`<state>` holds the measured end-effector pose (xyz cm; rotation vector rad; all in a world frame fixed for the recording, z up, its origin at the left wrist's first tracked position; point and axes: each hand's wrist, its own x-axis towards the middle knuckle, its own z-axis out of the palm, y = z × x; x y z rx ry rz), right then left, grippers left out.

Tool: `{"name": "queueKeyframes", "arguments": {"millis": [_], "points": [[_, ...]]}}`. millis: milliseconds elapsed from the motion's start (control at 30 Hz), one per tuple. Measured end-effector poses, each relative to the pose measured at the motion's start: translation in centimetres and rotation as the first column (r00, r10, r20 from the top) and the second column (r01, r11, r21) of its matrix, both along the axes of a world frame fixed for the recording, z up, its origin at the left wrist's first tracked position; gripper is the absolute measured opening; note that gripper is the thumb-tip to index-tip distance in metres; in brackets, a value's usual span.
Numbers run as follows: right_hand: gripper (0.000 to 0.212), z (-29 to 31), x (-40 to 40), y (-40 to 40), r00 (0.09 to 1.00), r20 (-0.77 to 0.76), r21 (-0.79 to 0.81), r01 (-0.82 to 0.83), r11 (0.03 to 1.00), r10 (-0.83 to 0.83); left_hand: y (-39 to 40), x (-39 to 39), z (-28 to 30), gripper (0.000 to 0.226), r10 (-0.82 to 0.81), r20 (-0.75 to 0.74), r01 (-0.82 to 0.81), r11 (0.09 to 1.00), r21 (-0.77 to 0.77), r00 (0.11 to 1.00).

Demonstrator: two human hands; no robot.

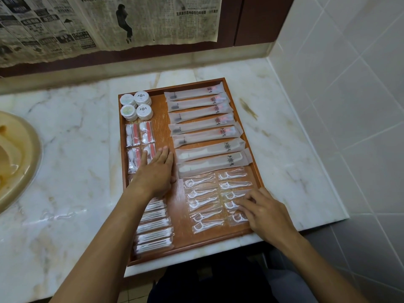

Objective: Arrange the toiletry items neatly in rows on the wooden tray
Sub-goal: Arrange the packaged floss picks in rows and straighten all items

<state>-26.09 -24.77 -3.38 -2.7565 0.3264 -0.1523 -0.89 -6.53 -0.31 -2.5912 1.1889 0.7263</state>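
Final tidying was judged underway — left hand (156, 171) was laid flat, fingers spread, on the wooden tray (172, 243), right hand's (265, 212) curled fingertips were set on floss-pick packets (235, 195), nudging into line req'd next.

Newspaper sheets (109, 22) on wall carried dense Chinese print, too small to read. Long sachets (197, 109) and round soap packs (143, 97) bore emblem logos only, no legible words.

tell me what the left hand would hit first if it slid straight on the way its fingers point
The left hand lies flat, fingers aimed at the tray's far end along the bare wooden strip. The way looks free up to the far rim, though the cotton-pad packets sit close beside it.
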Motion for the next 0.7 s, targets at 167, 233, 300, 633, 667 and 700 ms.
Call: {"name": "queueKeyframes", "arguments": {"millis": [167,233,300,633,667,700], "points": [[0.014,-0.3,0.2,0.3,1.0,-0.013,-0.032,0.0,1.0,-0.001,-0.1,0.0,0.0,0.074,0.019,-0.018,-0.02,1.0,-0.004,1.0],[0.013,-0.5,0.3,0.3,1.0,-0.027,-0.041,0.001,0.999,-0.002,-0.1,0.0,0.0,0.075,0.028,-0.024,-0.028,1.0,-0.005,0.999],[0.013,-0.6,0.3,0.3,0.999,-0.033,-0.05,-0.006,0.999,0.004,-0.1,0.0,0.0,0.075,0.03,-0.028,-0.03,1.0,-0.005,0.999],[0.01,0.1,0.6,0.5,1.0,-0.012,-0.022,-0.015,1.0,0.015,-0.3,-0.1,0.1,0.076,0.04,-0.042,-0.039,0.999,0.007,0.998],[0.011,0.2,0.6,0.4,1.0,-0.004,-0.005,-0.003,1.0,0.003,-0.3,-0.1,0.1,0.076,0.041,-0.044,-0.041,0.999,0.009,0.998],[0.012,0.4,0.7,0.2,1.0,0.004,0.004,0.013,1.0,-0.013,-0.3,-0.1,0.1,0.076,0.043,-0.046,-0.043,0.999,0.009,0.998]]}}
